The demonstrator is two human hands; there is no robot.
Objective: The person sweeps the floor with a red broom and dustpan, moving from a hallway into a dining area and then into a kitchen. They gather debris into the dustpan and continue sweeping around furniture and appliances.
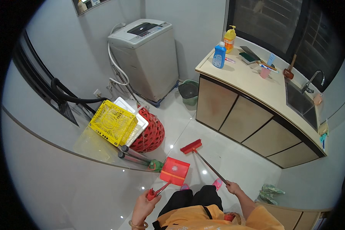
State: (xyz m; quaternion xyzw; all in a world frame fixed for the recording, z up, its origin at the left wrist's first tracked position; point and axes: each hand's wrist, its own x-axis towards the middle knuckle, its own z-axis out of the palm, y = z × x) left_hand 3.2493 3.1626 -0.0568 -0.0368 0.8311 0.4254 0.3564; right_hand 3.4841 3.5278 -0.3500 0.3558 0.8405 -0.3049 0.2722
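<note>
My left hand (146,202) grips the red handle of a dustpan (178,169), whose flat red pan is held out in front of my feet, with a small pale clump on it. In my right hand (233,188) is the dark pole of a broom (210,166). Its red bristled head (191,146) is out beyond the dustpan, apart from it, over the white tiled floor (233,156). Both of my feet wear pink slippers, partly hidden by my dark trousers.
A yellow plastic crate (112,122), a white foam box lid (139,130) and a red perforated basket (153,133) are stacked left. A washing machine (149,60) and green bucket (189,95) stand behind. Right is a counter (233,73) with a sink (300,100); green-white bags (268,194) lie near the wall.
</note>
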